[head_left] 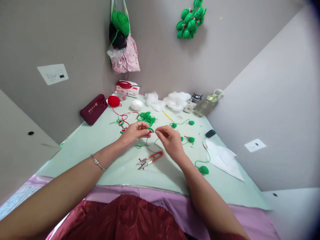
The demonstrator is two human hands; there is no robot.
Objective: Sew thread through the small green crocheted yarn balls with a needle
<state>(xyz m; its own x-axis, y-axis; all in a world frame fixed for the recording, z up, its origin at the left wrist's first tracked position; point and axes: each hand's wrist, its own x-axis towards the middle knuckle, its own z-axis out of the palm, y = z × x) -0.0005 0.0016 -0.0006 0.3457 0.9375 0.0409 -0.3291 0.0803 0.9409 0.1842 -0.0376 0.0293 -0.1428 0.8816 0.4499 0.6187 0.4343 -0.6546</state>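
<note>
My left hand (136, 132) pinches a small green and red crocheted piece (150, 129) above the middle of the table. Close beside it on the right, my right hand (170, 138) has its thumb and fingertips pressed together; whatever is between them is too small to make out. A dark thread (147, 146) hangs in a loop from the piece and curves toward the right hand. Below the hands lie thread snips (150, 160) with orange handles, their blades pointing left. Behind the left hand are a heap of green yarn (148, 118) and red and green crocheted bits (121, 123).
Small green crocheted balls (203, 170) with yarn tails lie at right, near a white sheet (222, 158). Along the back are a red phone (94, 110), red yarn (114, 101), white yarn (136, 105), white stuffing (177, 101) and a bottle (207, 105). A yellow-handled hook (167, 115) lies nearer.
</note>
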